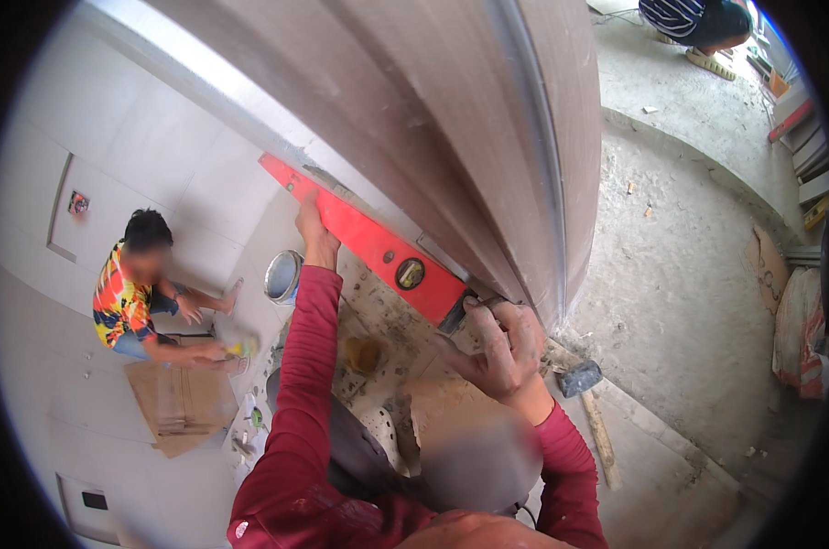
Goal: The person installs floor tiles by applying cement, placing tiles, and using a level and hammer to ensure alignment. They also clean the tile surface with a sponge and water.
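Note:
A long red spirit level (368, 247) with a round vial and a black end slants along the foot of a grey-brown grooved panel (451, 156). My left hand (315, 236) is closed around its lower edge, toward the far end; part of the fingers is hidden behind it. At the near black end, my right hand (506, 352) has bent fingertips against the level and its thumb below. Close to my right wrist, a hammer (579, 377) with a dark head and wooden handle lies on the floor.
Left, another person (140, 293) squats beside flattened cardboard (181, 403). A paint-type bucket (283, 276) stands near my left forearm. Rough concrete (671, 265) with a raised edge spreads at right, where a sack (799, 334) lies. Another person's legs (716, 27) show at the top right.

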Action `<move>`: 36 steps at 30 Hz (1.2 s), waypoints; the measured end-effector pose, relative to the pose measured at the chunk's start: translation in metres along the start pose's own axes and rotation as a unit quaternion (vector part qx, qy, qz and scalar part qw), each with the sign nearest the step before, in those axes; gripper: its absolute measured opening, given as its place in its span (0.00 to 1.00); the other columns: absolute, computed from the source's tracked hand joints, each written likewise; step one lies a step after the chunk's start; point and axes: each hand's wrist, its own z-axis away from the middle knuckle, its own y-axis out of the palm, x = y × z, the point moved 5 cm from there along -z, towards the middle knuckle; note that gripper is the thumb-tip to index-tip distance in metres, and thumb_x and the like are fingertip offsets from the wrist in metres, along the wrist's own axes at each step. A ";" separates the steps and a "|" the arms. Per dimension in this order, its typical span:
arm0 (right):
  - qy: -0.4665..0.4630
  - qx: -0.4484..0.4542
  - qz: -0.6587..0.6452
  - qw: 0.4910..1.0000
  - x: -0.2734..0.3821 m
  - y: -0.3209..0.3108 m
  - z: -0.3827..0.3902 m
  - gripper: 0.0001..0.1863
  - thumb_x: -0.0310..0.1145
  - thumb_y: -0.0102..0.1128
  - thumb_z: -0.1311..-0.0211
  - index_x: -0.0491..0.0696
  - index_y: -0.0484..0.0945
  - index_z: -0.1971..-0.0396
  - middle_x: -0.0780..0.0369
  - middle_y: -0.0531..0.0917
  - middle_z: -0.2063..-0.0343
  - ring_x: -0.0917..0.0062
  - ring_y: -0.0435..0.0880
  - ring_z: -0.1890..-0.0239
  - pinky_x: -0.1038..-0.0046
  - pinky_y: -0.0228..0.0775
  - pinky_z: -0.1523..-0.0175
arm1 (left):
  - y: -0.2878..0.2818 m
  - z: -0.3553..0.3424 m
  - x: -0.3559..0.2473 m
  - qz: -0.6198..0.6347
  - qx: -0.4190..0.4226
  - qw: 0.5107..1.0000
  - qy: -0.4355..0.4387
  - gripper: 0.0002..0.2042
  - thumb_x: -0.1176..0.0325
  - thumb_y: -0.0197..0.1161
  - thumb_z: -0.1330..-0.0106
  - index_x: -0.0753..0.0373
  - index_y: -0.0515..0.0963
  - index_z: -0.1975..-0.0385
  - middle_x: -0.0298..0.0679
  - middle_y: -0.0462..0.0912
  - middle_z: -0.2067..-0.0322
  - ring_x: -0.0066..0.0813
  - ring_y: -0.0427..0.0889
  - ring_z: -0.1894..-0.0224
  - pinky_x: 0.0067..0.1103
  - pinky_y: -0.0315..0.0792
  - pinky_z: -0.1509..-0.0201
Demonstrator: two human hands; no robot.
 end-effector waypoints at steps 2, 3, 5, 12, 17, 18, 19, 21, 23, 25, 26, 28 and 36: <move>-0.002 -0.005 -0.018 1.000 -0.003 0.000 0.000 0.32 0.35 0.85 0.61 0.41 0.81 0.53 0.59 0.79 0.67 0.68 0.77 0.72 0.69 0.68 0.70 | 0.003 0.005 0.000 0.000 -0.012 1.000 -0.003 0.16 0.69 0.56 0.26 0.73 0.72 0.44 0.48 0.82 0.52 0.45 0.86 0.55 0.40 0.84 0.52; -0.003 -0.006 -0.021 1.000 -0.004 0.000 0.000 0.31 0.35 0.85 0.60 0.41 0.81 0.54 0.59 0.79 0.67 0.69 0.76 0.72 0.69 0.68 0.70 | 0.002 0.003 0.000 -0.011 -0.008 1.000 0.000 0.17 0.69 0.56 0.27 0.73 0.72 0.43 0.48 0.82 0.52 0.45 0.86 0.54 0.40 0.85 0.52; -0.004 -0.004 -0.024 1.000 -0.007 -0.002 -0.001 0.30 0.35 0.85 0.60 0.41 0.81 0.55 0.59 0.78 0.67 0.69 0.76 0.72 0.69 0.67 0.71 | 0.007 0.010 0.001 0.024 0.010 1.000 -0.006 0.17 0.69 0.56 0.27 0.73 0.72 0.43 0.48 0.83 0.52 0.45 0.86 0.54 0.39 0.85 0.52; 0.009 -0.011 -0.063 0.998 -0.007 -0.004 0.002 0.30 0.35 0.85 0.57 0.41 0.82 0.52 0.60 0.79 0.66 0.70 0.78 0.71 0.70 0.70 0.69 | -0.028 -0.040 0.012 -0.015 -0.023 1.000 -0.007 0.17 0.68 0.56 0.26 0.74 0.73 0.44 0.49 0.84 0.52 0.44 0.87 0.55 0.38 0.84 0.53; 0.011 -0.014 -0.064 0.998 -0.009 -0.003 0.001 0.29 0.38 0.86 0.58 0.42 0.82 0.57 0.60 0.79 0.68 0.71 0.77 0.72 0.70 0.68 0.70 | -0.027 -0.036 0.017 0.009 -0.011 1.000 -0.013 0.16 0.68 0.57 0.27 0.72 0.74 0.45 0.49 0.84 0.52 0.44 0.87 0.55 0.37 0.85 0.54; 0.011 -0.011 -0.065 0.998 -0.010 -0.003 0.001 0.29 0.38 0.85 0.58 0.42 0.82 0.57 0.60 0.79 0.68 0.71 0.77 0.72 0.70 0.68 0.70 | -0.026 -0.036 0.016 0.013 -0.007 1.000 -0.012 0.16 0.67 0.58 0.27 0.72 0.75 0.46 0.48 0.84 0.52 0.43 0.87 0.55 0.37 0.85 0.54; 0.012 -0.009 -0.066 0.998 -0.011 -0.004 0.001 0.29 0.39 0.85 0.57 0.42 0.82 0.57 0.60 0.79 0.67 0.71 0.77 0.72 0.70 0.68 0.70 | -0.025 -0.036 0.017 0.016 -0.005 1.000 -0.013 0.16 0.67 0.58 0.27 0.71 0.75 0.46 0.48 0.84 0.53 0.43 0.87 0.55 0.37 0.85 0.54; 0.010 -0.008 -0.068 0.998 -0.011 -0.004 0.002 0.29 0.39 0.85 0.57 0.42 0.82 0.56 0.60 0.79 0.67 0.71 0.77 0.72 0.70 0.68 0.70 | -0.026 -0.037 0.018 0.023 -0.001 1.000 -0.011 0.15 0.67 0.58 0.27 0.71 0.75 0.46 0.48 0.85 0.53 0.43 0.87 0.55 0.37 0.85 0.54; 0.005 -0.012 -0.072 0.997 -0.011 -0.003 0.004 0.29 0.40 0.85 0.57 0.41 0.82 0.56 0.60 0.80 0.66 0.71 0.77 0.72 0.70 0.68 0.70 | -0.030 -0.040 0.017 0.023 0.001 1.000 -0.005 0.15 0.66 0.58 0.26 0.70 0.76 0.46 0.47 0.85 0.53 0.43 0.87 0.55 0.37 0.85 0.54; 0.011 -0.013 -0.060 0.998 -0.007 -0.003 0.003 0.30 0.40 0.86 0.58 0.41 0.82 0.56 0.59 0.80 0.65 0.70 0.78 0.72 0.69 0.69 0.70 | -0.037 -0.046 0.017 0.020 0.009 1.000 0.001 0.16 0.66 0.58 0.26 0.70 0.75 0.46 0.47 0.85 0.53 0.43 0.87 0.55 0.37 0.84 0.53; 0.013 -0.014 -0.054 0.998 -0.005 -0.003 0.001 0.31 0.41 0.86 0.58 0.41 0.82 0.56 0.59 0.81 0.65 0.70 0.79 0.71 0.69 0.69 0.70 | -0.037 -0.047 0.017 0.019 0.016 1.000 0.003 0.16 0.66 0.57 0.26 0.70 0.75 0.45 0.47 0.85 0.53 0.44 0.87 0.54 0.37 0.84 0.52; 0.018 -0.006 -0.041 0.999 0.000 -0.003 -0.001 0.32 0.42 0.85 0.56 0.39 0.81 0.55 0.57 0.81 0.63 0.68 0.79 0.71 0.67 0.71 0.69 | -0.042 -0.049 0.015 0.010 0.026 1.000 -0.005 0.17 0.66 0.57 0.26 0.71 0.74 0.44 0.48 0.84 0.52 0.44 0.87 0.54 0.38 0.84 0.50; 0.074 0.122 0.135 0.980 0.019 0.009 -0.006 0.33 0.44 0.78 0.49 0.35 0.79 0.51 0.51 0.81 0.61 0.61 0.81 0.67 0.65 0.74 0.64 | -0.011 0.013 0.000 0.001 0.021 1.000 -0.020 0.17 0.66 0.57 0.25 0.74 0.73 0.47 0.48 0.84 0.53 0.41 0.86 0.55 0.36 0.83 0.51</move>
